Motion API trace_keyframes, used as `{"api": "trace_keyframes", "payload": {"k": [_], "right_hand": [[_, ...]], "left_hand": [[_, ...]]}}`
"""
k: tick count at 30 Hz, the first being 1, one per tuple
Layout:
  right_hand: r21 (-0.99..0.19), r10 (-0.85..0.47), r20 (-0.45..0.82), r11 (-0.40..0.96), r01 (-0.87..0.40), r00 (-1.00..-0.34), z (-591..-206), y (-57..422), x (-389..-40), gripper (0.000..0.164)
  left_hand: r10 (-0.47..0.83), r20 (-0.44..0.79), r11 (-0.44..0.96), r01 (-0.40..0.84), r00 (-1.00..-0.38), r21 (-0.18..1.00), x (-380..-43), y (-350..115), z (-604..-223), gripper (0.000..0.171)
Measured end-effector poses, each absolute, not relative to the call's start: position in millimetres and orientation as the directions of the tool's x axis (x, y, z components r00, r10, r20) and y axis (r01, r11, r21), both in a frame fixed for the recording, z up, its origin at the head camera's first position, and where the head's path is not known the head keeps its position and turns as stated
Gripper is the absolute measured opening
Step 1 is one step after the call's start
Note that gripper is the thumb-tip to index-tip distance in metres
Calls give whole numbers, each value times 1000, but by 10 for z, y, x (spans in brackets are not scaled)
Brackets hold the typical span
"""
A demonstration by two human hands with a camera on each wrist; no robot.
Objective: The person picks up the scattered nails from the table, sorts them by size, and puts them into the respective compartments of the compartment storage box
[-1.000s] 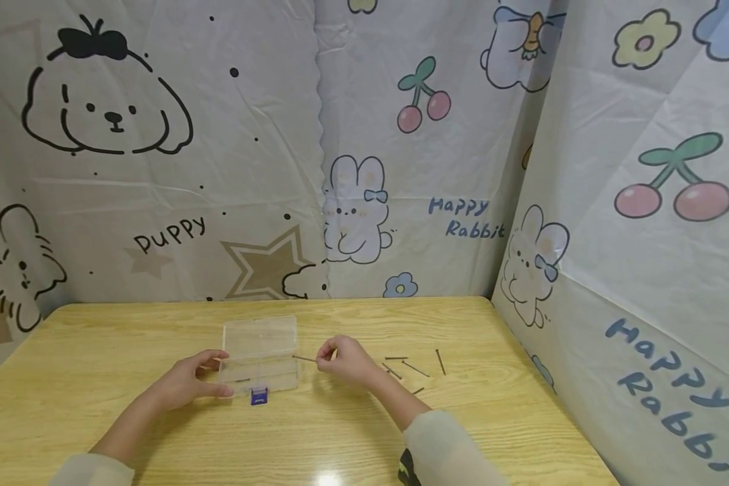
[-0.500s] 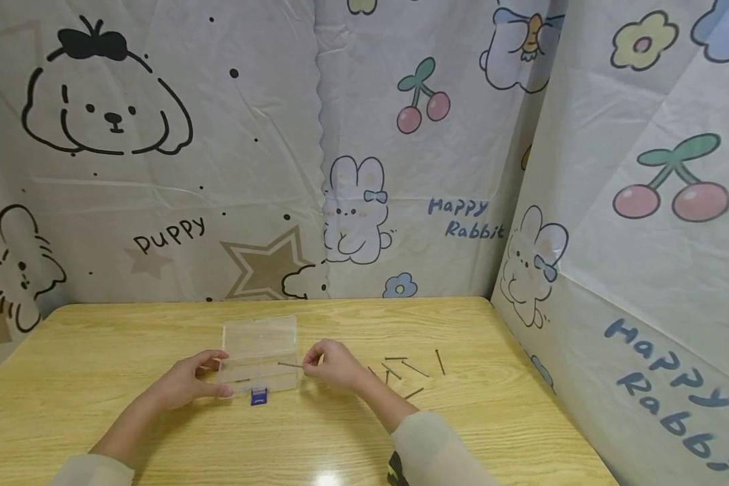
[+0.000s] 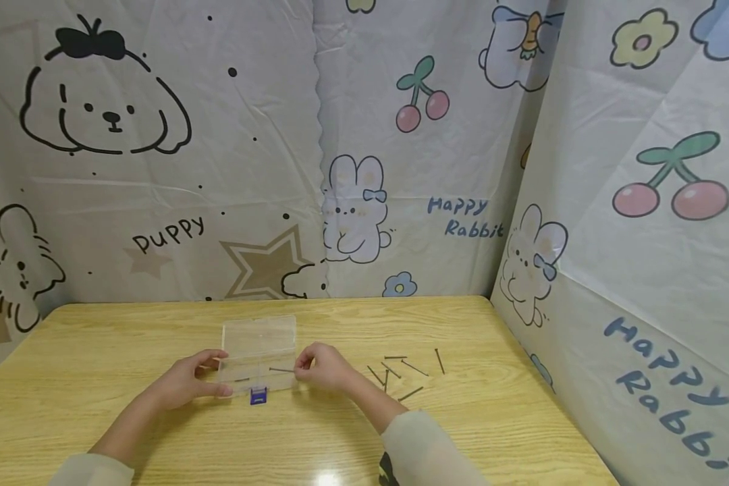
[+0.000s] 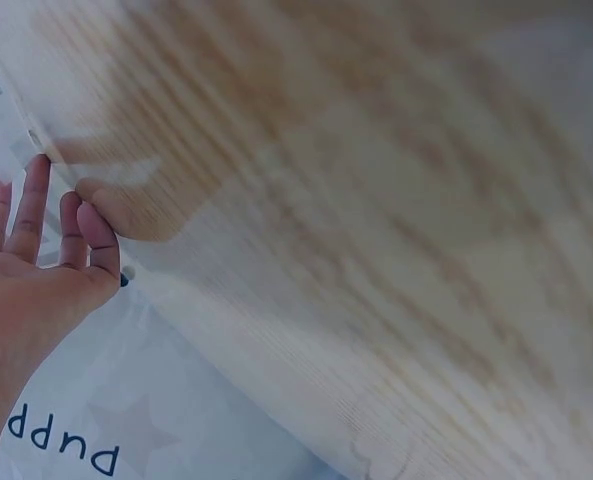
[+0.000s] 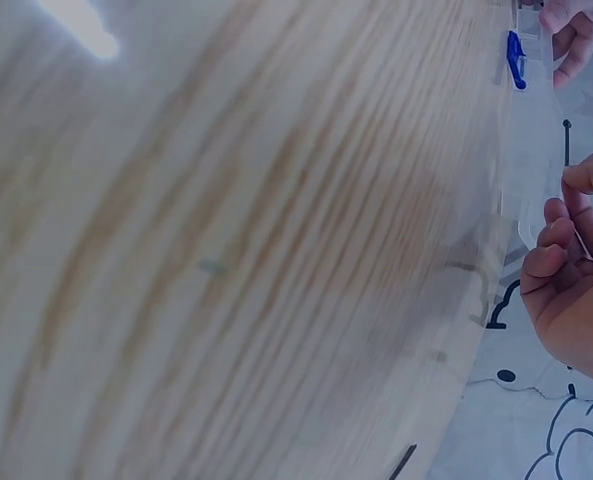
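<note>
Head view, right hand pinching nail, one end hidden, left hand holding clear box

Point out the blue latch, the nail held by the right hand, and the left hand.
Blue latch [image 3: 258, 396], head view: middle of its face.
Held nail [image 3: 281, 369], head view: middle of its exposed shaft.
Left hand [image 3: 185, 383], head view: middle of the hand.

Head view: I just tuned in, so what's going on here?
A person's left hand holds the left side of an open clear plastic box. The right hand pinches one end of a nail over the box's right part. A slim dark piece, probably another nail, lies inside. Several loose nails lie on the table to the right.
</note>
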State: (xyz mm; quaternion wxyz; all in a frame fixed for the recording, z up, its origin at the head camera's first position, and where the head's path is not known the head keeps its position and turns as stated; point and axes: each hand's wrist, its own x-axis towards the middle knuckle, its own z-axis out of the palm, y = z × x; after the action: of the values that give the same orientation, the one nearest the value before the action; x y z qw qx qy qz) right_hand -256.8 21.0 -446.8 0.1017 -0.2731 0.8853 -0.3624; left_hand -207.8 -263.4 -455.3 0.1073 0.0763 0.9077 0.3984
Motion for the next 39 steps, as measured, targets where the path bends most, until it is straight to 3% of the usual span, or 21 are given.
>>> {"api": "trace_keyframes", "payload": {"k": [39], "right_hand": [[-690, -582, -28, 599, -405, -813, -4503, 117, -2542, 12]], "left_hand": [[236, -120, 661, 69, -964, 747, -2070, -2646, -4552, 77]]}}
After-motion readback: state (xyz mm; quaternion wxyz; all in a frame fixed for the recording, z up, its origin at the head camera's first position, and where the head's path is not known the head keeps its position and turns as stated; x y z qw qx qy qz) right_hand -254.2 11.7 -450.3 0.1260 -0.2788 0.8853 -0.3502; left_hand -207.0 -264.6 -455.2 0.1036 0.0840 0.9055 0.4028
